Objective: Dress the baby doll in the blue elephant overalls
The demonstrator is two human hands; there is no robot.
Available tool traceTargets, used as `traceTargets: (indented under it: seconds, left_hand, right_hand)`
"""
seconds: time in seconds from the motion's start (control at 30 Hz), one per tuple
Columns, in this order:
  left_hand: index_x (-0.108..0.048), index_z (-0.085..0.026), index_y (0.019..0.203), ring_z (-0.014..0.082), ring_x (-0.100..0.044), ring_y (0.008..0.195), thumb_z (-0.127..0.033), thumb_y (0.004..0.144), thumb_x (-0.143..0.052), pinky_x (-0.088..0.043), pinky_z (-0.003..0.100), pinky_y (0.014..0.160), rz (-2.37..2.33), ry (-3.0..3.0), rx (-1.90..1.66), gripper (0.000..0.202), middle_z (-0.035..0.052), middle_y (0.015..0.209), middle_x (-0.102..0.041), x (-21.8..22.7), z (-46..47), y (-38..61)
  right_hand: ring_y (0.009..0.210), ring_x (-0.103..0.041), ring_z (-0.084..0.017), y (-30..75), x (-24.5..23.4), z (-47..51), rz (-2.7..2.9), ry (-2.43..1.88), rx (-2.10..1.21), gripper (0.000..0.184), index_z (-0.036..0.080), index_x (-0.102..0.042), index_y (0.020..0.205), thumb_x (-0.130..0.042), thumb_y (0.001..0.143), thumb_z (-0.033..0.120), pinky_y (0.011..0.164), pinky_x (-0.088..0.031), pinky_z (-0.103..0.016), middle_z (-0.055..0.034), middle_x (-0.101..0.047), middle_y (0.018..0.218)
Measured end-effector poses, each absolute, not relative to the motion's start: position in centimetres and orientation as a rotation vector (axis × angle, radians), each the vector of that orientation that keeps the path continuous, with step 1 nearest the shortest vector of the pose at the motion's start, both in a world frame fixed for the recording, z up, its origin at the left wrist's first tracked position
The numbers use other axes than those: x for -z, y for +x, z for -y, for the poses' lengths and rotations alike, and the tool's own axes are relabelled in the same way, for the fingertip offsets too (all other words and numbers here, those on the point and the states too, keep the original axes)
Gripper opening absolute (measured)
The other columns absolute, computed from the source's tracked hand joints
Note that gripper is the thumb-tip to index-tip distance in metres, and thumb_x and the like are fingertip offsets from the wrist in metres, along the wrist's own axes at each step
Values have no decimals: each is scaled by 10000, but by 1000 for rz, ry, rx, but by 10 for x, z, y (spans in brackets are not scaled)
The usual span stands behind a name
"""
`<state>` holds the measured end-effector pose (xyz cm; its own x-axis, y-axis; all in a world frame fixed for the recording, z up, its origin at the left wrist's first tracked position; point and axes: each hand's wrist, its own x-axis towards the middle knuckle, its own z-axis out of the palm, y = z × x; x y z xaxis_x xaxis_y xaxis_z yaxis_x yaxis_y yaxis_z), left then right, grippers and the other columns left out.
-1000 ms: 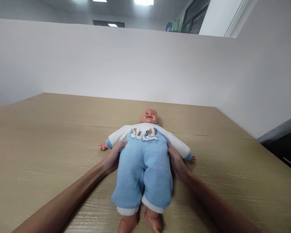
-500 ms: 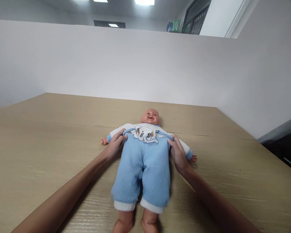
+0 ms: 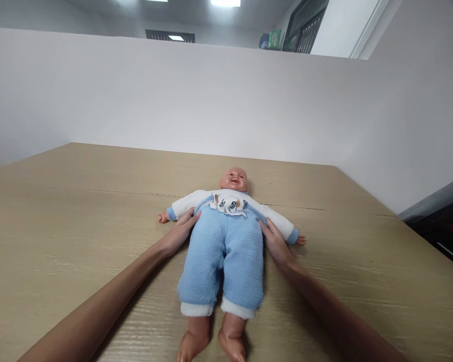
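Observation:
A baby doll lies on its back on the wooden table, head away from me and arms spread. It wears a white top with blue cuffs and a cartoon face on the chest, and fluffy light-blue trousers with white hems. At the left side of the waist my left hand is closed on the trousers' edge, its thumb on top. My right hand grips the opposite side in the same manner. Some fingertips are hidden by the cloth. Both bare lower legs stick out toward me.
The wooden table reaches to a white wall at the back. A dark object stands beyond the table's right edge. Over the wall, ceiling lights and a green package show.
Both hands have come slightly lower along the waist. The trousers lie flatter against the belly, and their hems sit higher, with more of the feet showing.

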<state>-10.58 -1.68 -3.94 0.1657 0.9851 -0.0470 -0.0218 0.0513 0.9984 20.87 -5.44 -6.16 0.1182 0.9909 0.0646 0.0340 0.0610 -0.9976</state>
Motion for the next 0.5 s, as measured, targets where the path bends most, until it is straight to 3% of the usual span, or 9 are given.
traceTargets:
  seconds: [0.17, 0.33, 0.4, 0.5]
  left_hand:
    - [-721, -176, 1297, 310, -706, 1122, -614, 838, -820, -531, 404, 996, -837, 1011, -1137, 643, 117, 1165, -792, 40, 21, -83]
    - [-767, -180, 1204, 221, -678, 820, -605, 839, -820, -506, 309, 741, -834, 1135, -1071, 563, 65, 992, -791, 38, 12, -93]
    - [-773, -185, 1208, 221, -672, 841, -589, 862, -800, -508, 309, 772, -831, 1229, -1023, 532, 65, 1025, -788, 39, 6, -101]
    - [-766, -220, 1279, 302, -678, 1132, -576, 919, -736, -497, 396, 1048, -861, 1399, -1012, 507, 82, 1160, -785, 39, -2, -110]
  right_hand:
    - [1496, -506, -275, 199, 74, 41, 885, -1099, -1188, 598, 292, -697, 1332, -771, 851, 638, 1337, -283, -451, -27, -659, 1502]
    - [1425, -583, -268, 196, 63, 40, 897, -1046, -1218, 590, 300, -684, 1365, -791, 858, 583, 1309, -346, -447, -16, -692, 1463]
    - [1421, -586, -269, 196, 59, 40, 919, -1051, -1210, 570, 303, -686, 1358, -782, 872, 585, 1282, -389, -437, -15, -714, 1427]
    - [1411, -591, -272, 197, 58, 39, 941, -1033, -1222, 541, 300, -684, 1350, -767, 894, 578, 1243, -438, -429, -17, -725, 1406]
